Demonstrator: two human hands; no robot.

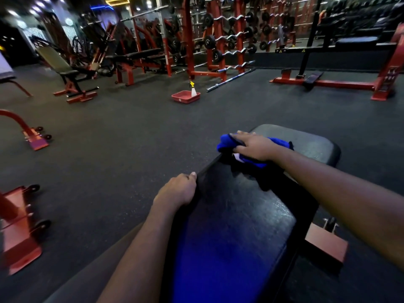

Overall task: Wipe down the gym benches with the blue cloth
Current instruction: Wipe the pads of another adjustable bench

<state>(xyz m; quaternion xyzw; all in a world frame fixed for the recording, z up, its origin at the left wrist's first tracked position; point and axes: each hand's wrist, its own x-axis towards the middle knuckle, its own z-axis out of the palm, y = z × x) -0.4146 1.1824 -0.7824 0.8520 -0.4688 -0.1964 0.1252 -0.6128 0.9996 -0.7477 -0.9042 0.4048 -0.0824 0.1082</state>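
**Blue cloth under the right grip, out near the far end of the bench**

Blue cloth [227,142] is a bunched-up microfibre rag. It sits on the black padded gym bench [229,215], right about where the long pad meets the shorter, greyer one. The right grip [255,147] lies on top of it, palm down with the fingers [242,134] stretched out straight, pressing rather than pinching. Blue fabric pokes out ahead of that grip and on both sides of it, with a bit hanging over the pad's left edge.

The left grip [177,191] is closer to the body and off to the left of the right one. It's clamped on the bench's left edge, thumb on top and fingers curled around the side. The pad between the two grips looks shiny and kinda streaky.

Way out past the right grip and a bit left of it, a red plastic tray [185,97] sits on the dark rubber floor [131,138]. A spray bottle with a yellow trigger [193,89] stands upright in it. A chrome barbell [229,80] lies on the floor just behind the tray. Behind that is a red rack of curl bars [218,36].
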